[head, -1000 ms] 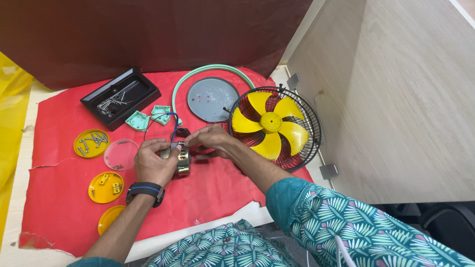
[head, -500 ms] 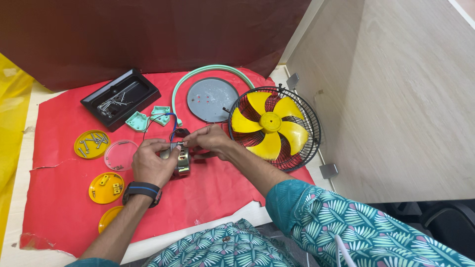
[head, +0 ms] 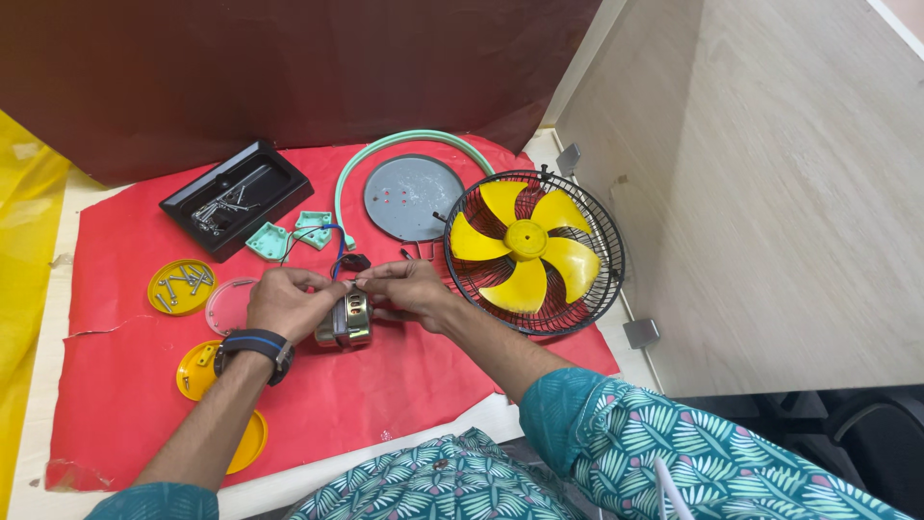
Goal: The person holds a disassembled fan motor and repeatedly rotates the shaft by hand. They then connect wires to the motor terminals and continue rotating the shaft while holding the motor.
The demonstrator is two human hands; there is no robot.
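- Small metal motor is lying on the red mat between the two hands, its long axis running roughly from the person toward the far edge of the mat, one end facing up toward the wires.
- Left hand is curling its fingers closed at the motor's upper left, pinching something small above it; what it pinches cannot be told.
- Right hand is closing its fingertips on the same spot from the right, touching the motor's top.
- One yellow five-bladed fan in a black wire guard is lying just right of the hands.
- One grey round plate, one black tray, two green brackets and three yellow lids are lying around.
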